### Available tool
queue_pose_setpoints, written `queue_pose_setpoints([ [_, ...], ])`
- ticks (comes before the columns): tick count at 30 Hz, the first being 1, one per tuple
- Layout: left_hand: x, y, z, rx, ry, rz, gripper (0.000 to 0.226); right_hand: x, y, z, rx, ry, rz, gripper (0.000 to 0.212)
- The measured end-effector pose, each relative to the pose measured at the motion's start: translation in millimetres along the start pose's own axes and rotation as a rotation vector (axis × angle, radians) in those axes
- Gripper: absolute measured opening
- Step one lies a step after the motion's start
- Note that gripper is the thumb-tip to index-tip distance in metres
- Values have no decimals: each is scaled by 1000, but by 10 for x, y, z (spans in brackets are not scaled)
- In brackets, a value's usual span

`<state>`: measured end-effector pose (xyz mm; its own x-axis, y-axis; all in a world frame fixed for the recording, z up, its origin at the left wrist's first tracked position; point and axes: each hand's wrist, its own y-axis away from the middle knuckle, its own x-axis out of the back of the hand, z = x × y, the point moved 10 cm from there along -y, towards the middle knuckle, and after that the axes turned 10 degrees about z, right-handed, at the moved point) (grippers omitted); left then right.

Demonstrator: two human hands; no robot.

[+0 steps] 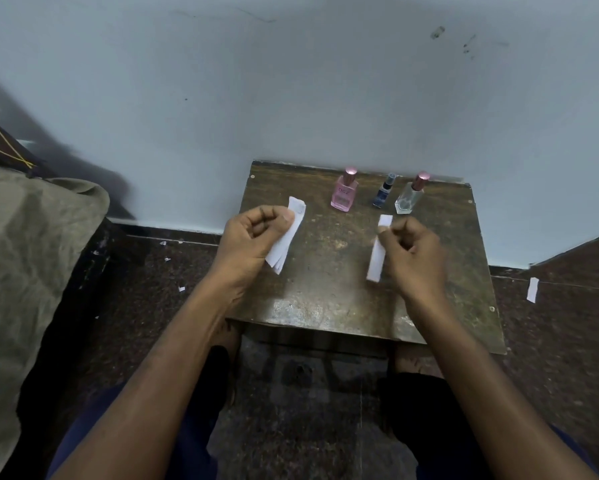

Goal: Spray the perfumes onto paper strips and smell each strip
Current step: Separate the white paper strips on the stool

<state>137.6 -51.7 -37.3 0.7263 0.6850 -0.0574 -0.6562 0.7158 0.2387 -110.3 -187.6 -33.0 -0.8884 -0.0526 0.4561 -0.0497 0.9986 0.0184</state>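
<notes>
While pinching a single paper strip (377, 251) in the right hand (414, 258), long axis running toward the bottles, sitting closest to the clear bottle (409, 197) just beyond its top end. Left hand (248, 242) pinching a small bunch of strips (286, 237), pink bottle (344, 194) and little blue bottle (383, 195) standing farther back on the stool (326, 289). Probably needing a freed hand for spraying next.

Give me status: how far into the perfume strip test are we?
Early. Done: one white paper strip is separated into the right hand; the left hand holds the remaining small stack of white strips. Left: all three bottles, pink glass, small dark blue and clear glass with a pink cap, stand capped and untouched on the worn wooden table. No spraying or smelling visible yet.
</notes>
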Motion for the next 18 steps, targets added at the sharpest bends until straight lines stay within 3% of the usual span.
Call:
queue_pose_setpoints([
  [2, 45, -34, -120, -5, -172, 11, 8, -189, 105, 16, -73, -158, -148, 4],
  [3, 53, -39, -190, -16, -286, 11, 10, -262, 156, 35, -111, -209, -190, 9],
  [6, 122, -72, -262, -149, -726, 70, 17, -382, 238, 27, -152, -245, -240, 12],
  [8, 172, -75, -270, -176, -891, 121, 15, -416, 273, -18, -127, -251, -260, 7],
  [13, 221, -51, -225, -200, -1027, 208, 8, -449, 309, -60, -80, -225, -261, 3],
  [18, 260, -6, -143, -228, -1013, 298, 17, -395, 244, -116, 99, -66, -180, 13],
])
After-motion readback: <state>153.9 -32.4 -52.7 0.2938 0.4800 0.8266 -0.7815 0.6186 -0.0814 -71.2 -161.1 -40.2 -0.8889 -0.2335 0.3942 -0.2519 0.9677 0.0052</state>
